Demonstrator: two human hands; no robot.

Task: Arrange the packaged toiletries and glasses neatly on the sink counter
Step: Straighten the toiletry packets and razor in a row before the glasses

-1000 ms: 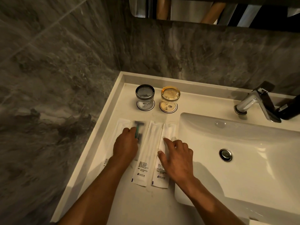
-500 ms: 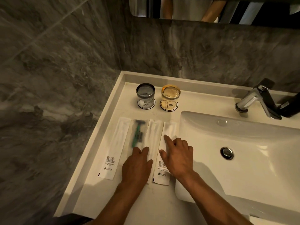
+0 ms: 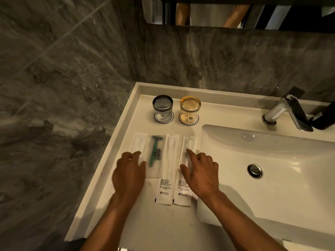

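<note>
Several flat toiletry packets lie side by side on the white counter point(image 3: 148, 227) left of the basin. The leftmost white packet point(image 3: 138, 142) is partly under my left hand point(image 3: 129, 173), which rests flat, fingers apart. Beside it lies a clear razor packet point(image 3: 155, 151) with a green razor inside. Two more white packets follow: a middle packet point(image 3: 167, 169) and a right packet point(image 3: 183, 189). My right hand point(image 3: 201, 173) presses the right packet, index finger stretched out. Behind them, a grey glass point(image 3: 162, 107) and an amber glass point(image 3: 190, 107) stand upside down on round coasters.
The white basin point(image 3: 282, 171) with its drain point(image 3: 254, 170) fills the right side. A chrome tap point(image 3: 284, 111) stands at the back right. Grey marble walls close off the left and back. A mirror edge point(image 3: 217, 17) hangs above.
My left hand has shifted left, from the razor and middle packets onto the leftmost packet. My right hand stays on the right packet. The packets now lie closer together.
</note>
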